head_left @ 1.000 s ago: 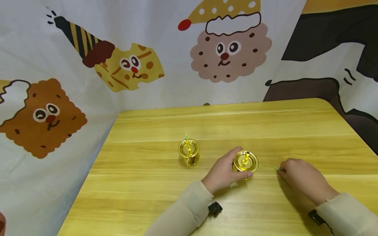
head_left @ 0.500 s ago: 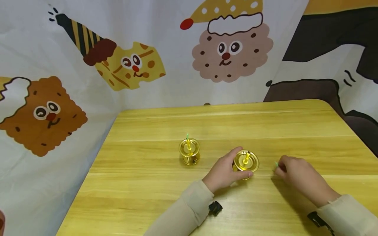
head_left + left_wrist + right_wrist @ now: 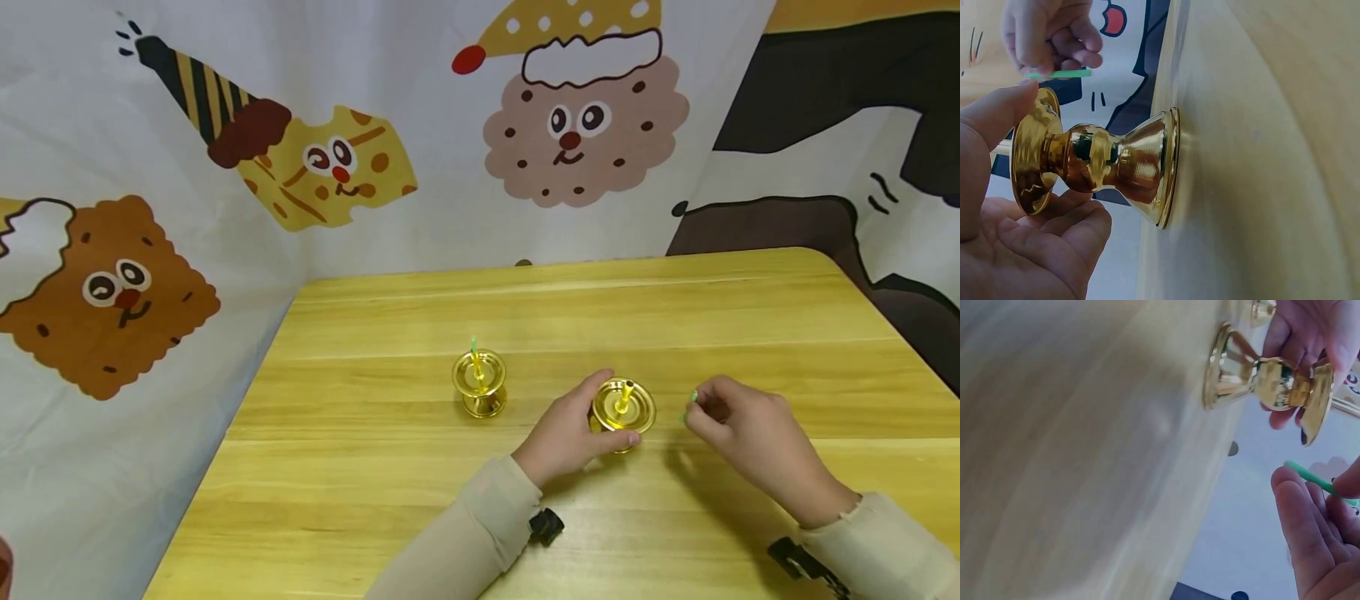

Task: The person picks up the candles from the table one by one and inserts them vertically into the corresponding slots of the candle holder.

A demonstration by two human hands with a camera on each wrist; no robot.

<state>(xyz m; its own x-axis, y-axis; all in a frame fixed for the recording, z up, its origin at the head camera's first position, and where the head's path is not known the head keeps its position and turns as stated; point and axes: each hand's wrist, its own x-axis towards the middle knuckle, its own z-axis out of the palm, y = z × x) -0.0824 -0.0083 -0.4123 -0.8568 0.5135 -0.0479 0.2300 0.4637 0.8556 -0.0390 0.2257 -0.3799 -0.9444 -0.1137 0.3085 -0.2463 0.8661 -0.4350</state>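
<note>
My left hand (image 3: 562,433) grips a gold candle holder (image 3: 637,410), thumb at the dish rim and fingers round the far side. In the left wrist view the holder (image 3: 1094,159) stands upright on its flared base. An open-topped tube (image 3: 624,398) rises from its dish. To its right, my right hand (image 3: 765,450) is raised over the table, pinching a thin green stick like a small candle (image 3: 1310,477). The stick is partly hidden by fingers. In the right wrist view it lies across the fingers, under the thumb, apart from the holder.
A second gold candle holder (image 3: 483,403) stands to the left, a green tip (image 3: 473,343) sticking up from its tube. The wooden table (image 3: 360,483) has its far edge by a white cloth (image 3: 442,225) printed with cartoon biscuits. Dark straps (image 3: 546,527) sit at both wrists.
My right hand has lifted from near the table and shifted slightly left toward the held candle holder, turning the green stick in its fingers. The left hand and both holders stay in place.
</note>
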